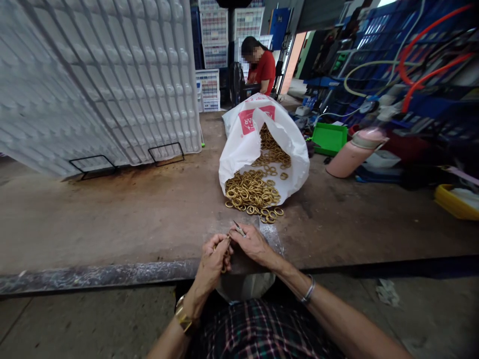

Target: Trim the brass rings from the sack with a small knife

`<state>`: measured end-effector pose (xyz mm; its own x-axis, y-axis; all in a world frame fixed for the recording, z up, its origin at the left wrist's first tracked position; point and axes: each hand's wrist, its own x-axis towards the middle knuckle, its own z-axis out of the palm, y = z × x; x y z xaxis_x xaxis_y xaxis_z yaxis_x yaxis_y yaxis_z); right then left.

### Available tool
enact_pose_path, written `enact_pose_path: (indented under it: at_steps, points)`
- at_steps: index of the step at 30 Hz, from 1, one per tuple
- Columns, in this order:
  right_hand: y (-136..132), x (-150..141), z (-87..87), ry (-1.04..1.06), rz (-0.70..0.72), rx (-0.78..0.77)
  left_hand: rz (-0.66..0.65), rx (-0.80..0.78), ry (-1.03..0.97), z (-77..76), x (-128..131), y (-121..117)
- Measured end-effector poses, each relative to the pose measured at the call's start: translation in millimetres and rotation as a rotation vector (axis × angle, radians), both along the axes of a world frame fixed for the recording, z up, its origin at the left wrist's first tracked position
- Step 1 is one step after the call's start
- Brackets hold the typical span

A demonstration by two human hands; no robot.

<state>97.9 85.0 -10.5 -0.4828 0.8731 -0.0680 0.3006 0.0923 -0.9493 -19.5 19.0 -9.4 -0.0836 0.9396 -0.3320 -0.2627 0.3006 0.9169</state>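
Close together at the table's front edge, my two hands almost touch at the fingertips. My left hand [214, 254] is closed around several brass-coloured rings [224, 267], partly hidden by the fingers. My right hand [253, 244] is closed on a small pointed metal blade [239, 230], whose tip points away from me, up and left. Its fingertips meet the left ones at a ring, too small to make out well. Just beyond the hands, a pile of brass-coloured rings [251, 192] spills from the mouth of a white sack [234, 149] lying on its side.
The brown table [112, 219] carries stacked white moulded trays [149, 80] at left, by black wire stands [167, 152]. At right are a green tray [330, 138], a pink bottle [354, 155] and a yellow tray [454, 203]. A person in red [265, 70] sits behind.
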Motion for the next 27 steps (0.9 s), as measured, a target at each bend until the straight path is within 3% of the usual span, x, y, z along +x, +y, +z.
enact_pose_path:
  at_steps: [4,7,13,27]
  points:
    - [1.8,1.5,-2.2,-0.019,-0.023,0.014,0.022,0.021,0.085,1.4,1.6,-0.7]
    - [2.7,6.9,-7.3,-0.145,-0.050,0.139,0.038,0.026,0.161,4.4,1.4,-0.9]
    - [-4.9,15.9,-6.7,-0.494,0.153,0.442,0.038,0.052,0.261,4.2,-1.1,0.1]
    - [-7.8,13.7,-1.6,-0.692,0.283,0.471,0.030,0.103,0.324,-0.6,-2.5,0.6]
